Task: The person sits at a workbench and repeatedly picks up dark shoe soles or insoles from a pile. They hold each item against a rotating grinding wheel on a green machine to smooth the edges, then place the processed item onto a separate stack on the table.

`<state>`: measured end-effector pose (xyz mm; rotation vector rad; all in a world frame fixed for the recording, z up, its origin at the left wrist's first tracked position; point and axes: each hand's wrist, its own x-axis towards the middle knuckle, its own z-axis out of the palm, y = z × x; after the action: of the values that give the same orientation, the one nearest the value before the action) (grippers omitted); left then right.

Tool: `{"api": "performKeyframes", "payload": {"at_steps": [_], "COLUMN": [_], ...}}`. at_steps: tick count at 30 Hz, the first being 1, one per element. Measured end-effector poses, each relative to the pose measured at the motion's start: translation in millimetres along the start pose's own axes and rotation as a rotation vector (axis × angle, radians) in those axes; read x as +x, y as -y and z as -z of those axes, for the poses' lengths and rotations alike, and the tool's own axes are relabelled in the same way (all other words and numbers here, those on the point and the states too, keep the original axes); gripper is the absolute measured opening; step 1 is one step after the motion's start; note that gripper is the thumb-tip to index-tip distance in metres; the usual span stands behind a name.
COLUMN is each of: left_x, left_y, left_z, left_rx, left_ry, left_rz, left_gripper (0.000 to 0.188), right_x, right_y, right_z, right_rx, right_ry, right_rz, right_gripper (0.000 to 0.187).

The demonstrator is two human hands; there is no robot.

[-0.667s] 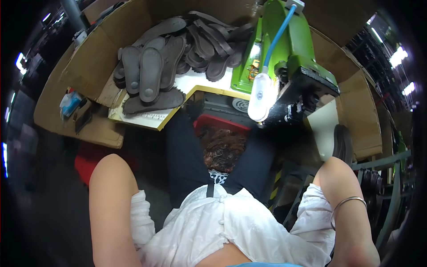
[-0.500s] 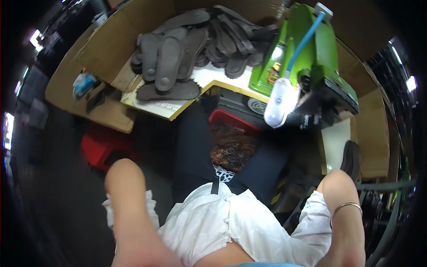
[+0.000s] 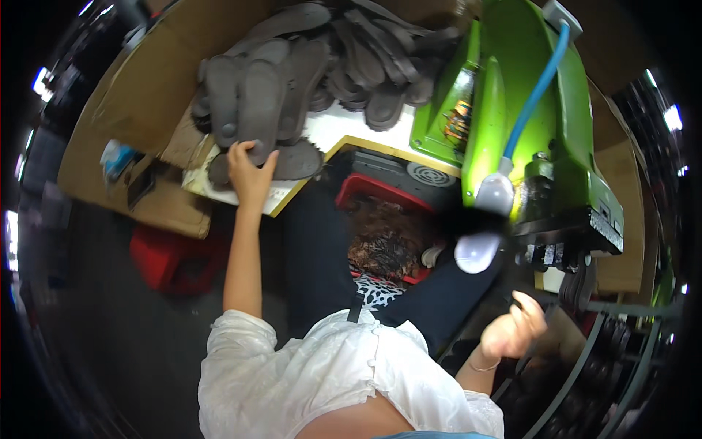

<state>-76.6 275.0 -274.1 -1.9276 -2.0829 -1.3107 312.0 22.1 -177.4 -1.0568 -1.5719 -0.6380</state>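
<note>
One gray sole [image 3: 259, 99] on the counter [image 3: 342, 126] meets the part-open left hand [image 3: 251, 174], grip unclear; the right hand [image 3: 513, 331] half-curls, contents uncertain.

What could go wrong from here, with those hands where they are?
The left hand is at the end of a grey sole in an overlapping heap; moving it might drag other soles along. The crosswise sole lies near the table's edge and could get knocked off. The lamp juts from the green machine; the right hand, if lifted, might bump it.

Dark floor [image 3: 164, 351], bright lights [image 3: 672, 118] beyond
</note>
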Motion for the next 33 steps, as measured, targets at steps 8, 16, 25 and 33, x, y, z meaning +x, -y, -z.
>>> {"api": "performKeyframes", "payload": {"at_steps": [8,16,25,33], "left_x": [-16.6,-148.7,-157.7,-161.6], "left_y": [-102.3,-188.7,-258.3,-232.5], "left_z": [71.1,47.6,4.5,10.0], "left_rx": [-0.601,-1.073,-0.864,-1.198], "left_ry": [-0.421,0.328,1.135,1.018], "left_rz": [-0.175,-0.019,0.147,0.290], "left_gripper": [0.053,0.041,0.033,0.021], "right_x": [-73.3,-118.4,-141.6,-124.2], "right_y": [5.6,15.5,43.3,-0.9], "right_z": [-16.5,-37.9,-31.9,31.1], "right_rx": [0.091,0.926,1.262,0.847], "right_ry": [0.316,0.674,0.723,0.948], "right_rz": [-0.693,-1.299,-1.720,-1.506], "right_gripper": [0.015,0.070,0.032,0.044]}}
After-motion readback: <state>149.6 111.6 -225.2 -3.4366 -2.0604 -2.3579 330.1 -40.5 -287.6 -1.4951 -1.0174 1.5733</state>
